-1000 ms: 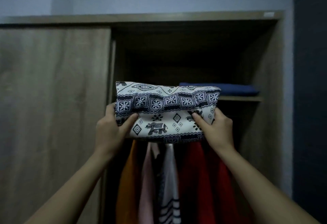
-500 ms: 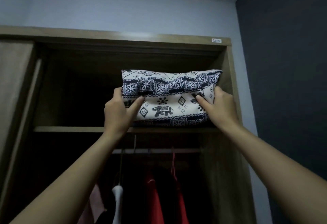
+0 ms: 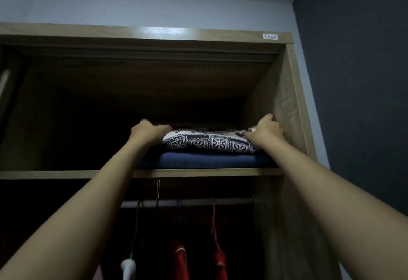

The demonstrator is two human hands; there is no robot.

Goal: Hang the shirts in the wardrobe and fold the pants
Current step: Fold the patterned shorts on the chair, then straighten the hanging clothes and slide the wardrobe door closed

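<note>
At frame centre, the left hand [image 3: 146,132] and right hand [image 3: 266,131] grip the folded black-and-white patterned pants [image 3: 208,145], lying atop folded blue cloth [image 3: 205,161] on the wooden wardrobe shelf [image 3: 66,174].

shelf rear [image 3: 198,111]: dark | hung shirts [image 3: 180,262]: cut off below

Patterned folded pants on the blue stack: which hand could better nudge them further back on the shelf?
Probably the left hand: it has open shelf beside it, while the right hand is crowded against the wardrobe's side wall. Both rest on the patterned pants.
</note>
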